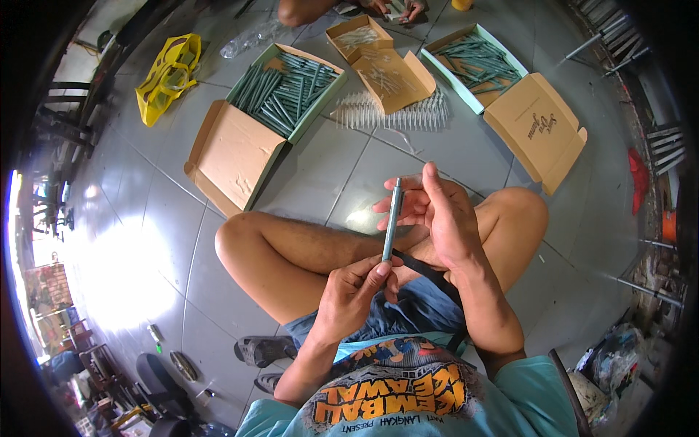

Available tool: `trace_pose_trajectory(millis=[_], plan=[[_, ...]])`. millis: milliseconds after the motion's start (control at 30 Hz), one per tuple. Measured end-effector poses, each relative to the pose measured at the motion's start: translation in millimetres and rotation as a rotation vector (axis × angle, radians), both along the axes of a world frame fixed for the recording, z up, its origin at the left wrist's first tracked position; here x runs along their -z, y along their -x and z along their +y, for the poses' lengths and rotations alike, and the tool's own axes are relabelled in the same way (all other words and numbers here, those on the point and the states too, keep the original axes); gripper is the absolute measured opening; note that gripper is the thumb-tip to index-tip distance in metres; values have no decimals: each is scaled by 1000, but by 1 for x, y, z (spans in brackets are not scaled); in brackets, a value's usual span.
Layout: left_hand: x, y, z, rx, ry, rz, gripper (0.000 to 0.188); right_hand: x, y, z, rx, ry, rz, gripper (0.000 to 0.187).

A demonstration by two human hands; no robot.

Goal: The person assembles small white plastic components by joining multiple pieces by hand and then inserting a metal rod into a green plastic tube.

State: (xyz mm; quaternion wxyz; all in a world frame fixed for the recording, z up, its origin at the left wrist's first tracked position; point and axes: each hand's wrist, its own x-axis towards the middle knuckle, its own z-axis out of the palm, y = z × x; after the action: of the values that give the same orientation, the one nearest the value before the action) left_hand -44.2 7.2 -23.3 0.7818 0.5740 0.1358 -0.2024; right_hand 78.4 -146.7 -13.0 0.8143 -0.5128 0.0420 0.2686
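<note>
A grey-green pen (392, 222) stands nearly upright over my crossed legs. My left hand (348, 300) pinches its lower end between thumb and fingers. Beside its upper part is my right hand (445, 218), with the thumb raised and the fingers spread; the fingers pass behind the pen, and I cannot tell whether they touch it. Ahead on the left lies an open box (239, 154) filled with green pen barrels (287, 91). Another open box (535, 124), ahead on the right, holds fewer green pens (477, 62).
Between the boxes, a small carton (397, 76) holds thin pale pieces, beside a row of clear, spiky-looking parts (393, 113). A yellow bag (169, 79) and clear plastic (255, 38) lie far left. Another person's hands (397, 9) show at the top. Sandals (263, 351) rest near my left side.
</note>
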Motion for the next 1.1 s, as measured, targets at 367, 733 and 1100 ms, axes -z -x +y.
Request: trace_pose_trajectory(millis=[367,733,1100], plan=[[-4,0,-6,36,-191,-73,32,5,5,0,-40,257,-154,27],[-9,-7,-7,-18,-395,-60,29,6,25,5,-229,207,-82,26],[-12,-11,-10,-80,-445,-123,26,7,24,8,-244,258,-8,33]])
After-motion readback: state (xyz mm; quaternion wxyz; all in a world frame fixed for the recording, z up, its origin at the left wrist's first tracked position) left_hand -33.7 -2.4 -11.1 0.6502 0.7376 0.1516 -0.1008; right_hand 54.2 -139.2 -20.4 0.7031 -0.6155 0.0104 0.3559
